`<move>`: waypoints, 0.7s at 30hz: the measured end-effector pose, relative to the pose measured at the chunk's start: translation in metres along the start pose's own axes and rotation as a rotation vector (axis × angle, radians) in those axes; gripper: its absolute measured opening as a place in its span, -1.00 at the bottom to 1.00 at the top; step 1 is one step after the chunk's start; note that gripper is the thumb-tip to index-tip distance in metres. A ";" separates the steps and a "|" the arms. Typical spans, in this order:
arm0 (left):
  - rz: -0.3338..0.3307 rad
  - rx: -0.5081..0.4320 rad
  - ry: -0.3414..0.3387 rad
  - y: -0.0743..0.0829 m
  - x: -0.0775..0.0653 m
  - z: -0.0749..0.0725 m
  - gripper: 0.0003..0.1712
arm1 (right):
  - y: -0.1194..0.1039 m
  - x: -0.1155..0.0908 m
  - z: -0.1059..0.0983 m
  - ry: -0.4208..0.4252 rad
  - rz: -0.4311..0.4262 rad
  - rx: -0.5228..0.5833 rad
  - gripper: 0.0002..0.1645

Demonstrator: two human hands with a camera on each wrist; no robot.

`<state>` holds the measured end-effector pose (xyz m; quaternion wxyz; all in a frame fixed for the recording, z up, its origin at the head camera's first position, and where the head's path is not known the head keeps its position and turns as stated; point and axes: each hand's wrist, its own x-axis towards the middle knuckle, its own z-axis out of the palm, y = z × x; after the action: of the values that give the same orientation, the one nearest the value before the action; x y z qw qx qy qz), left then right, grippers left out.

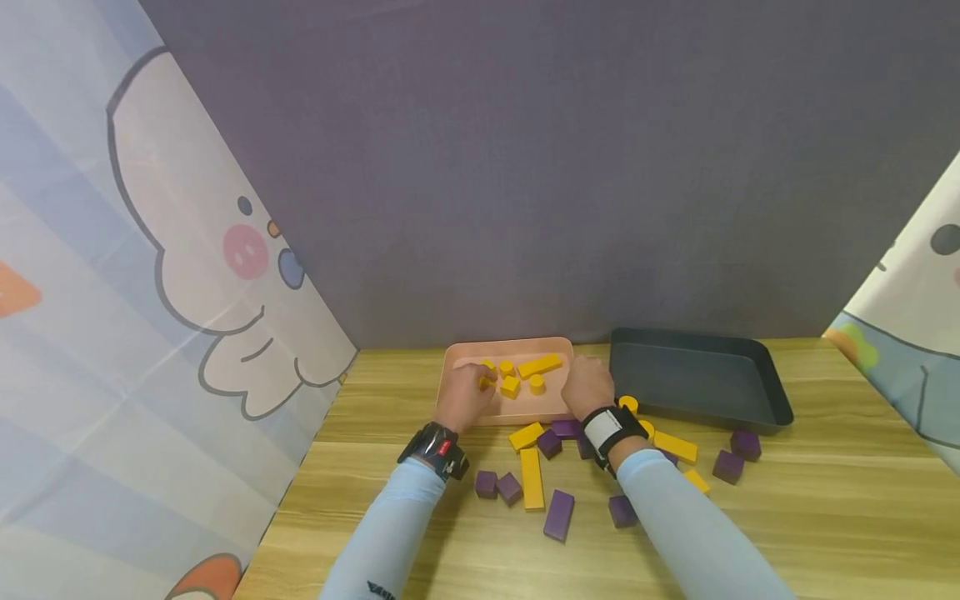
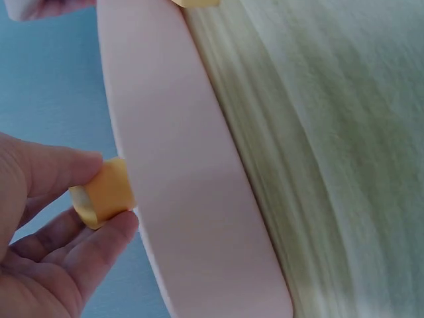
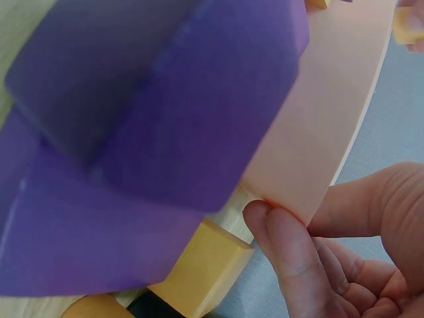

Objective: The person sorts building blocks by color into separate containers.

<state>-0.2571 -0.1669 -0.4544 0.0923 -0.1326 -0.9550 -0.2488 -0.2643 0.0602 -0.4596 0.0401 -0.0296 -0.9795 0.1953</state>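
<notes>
A pink tray (image 1: pixel 543 407) lies at the back of the table with several yellow pieces in it, among them a yellow cube (image 1: pixel 511 387), a yellow cylinder (image 1: pixel 537 384) and a long yellow block (image 1: pixel 540 365). Over its left part, my left hand (image 1: pixel 461 399) pinches a small yellow block (image 2: pixel 110 192) between thumb and fingertips, just inside the tray wall (image 2: pixel 179 152) in the left wrist view. At the opposite end, my right hand (image 1: pixel 587 387) grips the tray's edge, thumb and fingers pinching it at a corner in the right wrist view.
A dark, shallow tray (image 1: pixel 686 375) stands to the right, beside my right hand. Several purple blocks (image 1: pixel 558 515) and yellow blocks (image 1: pixel 532 479) lie scattered on the wooden table (image 1: pixel 360 475) in front of both trays. Behind rises a grey fabric wall (image 1: pixel 525 183).
</notes>
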 end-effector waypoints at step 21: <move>-0.095 0.028 -0.162 -0.002 0.013 0.022 -0.76 | 0.002 -0.002 -0.001 0.006 -0.008 -0.002 -0.60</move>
<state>-0.2719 -0.1550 -0.4708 0.0044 -0.1054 -0.9679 -0.2282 -0.2626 0.0626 -0.4599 0.0437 -0.0264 -0.9796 0.1942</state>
